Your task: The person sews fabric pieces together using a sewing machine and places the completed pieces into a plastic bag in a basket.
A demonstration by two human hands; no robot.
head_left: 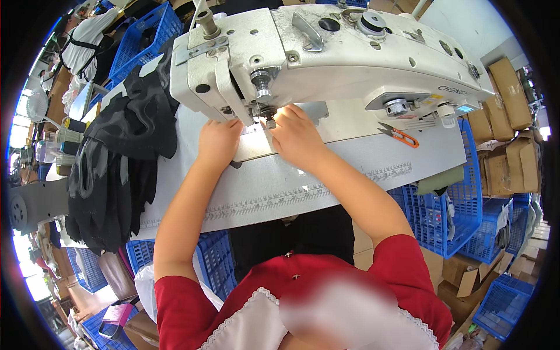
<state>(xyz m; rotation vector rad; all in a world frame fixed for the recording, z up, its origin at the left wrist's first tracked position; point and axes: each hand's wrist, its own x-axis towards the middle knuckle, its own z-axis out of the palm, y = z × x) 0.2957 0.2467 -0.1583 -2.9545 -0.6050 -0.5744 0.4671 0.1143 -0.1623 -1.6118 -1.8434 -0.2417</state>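
Observation:
A white industrial sewing machine [326, 64] spans the table in front of me, its lamp lighting the needle area. My left hand [219, 143] rests on the machine bed left of the presser foot [268, 119], fingers bent inward and closed. A small dark scrap [235, 164] shows beside its wrist. On the other side of the foot, my right hand [297, 135] is closed too, its fingertips close to the needle and partly hidden by the machine head. Whatever the fingers hold is too small or covered to make out.
Black cut fabric pieces [111, 157] pile up and hang over the table's left side. Orange-handled thread snips [403, 137] lie right of the needle. A printed ruler [315, 191] runs along the front edge. Blue baskets [449, 216] and cardboard boxes [519, 163] stand at right.

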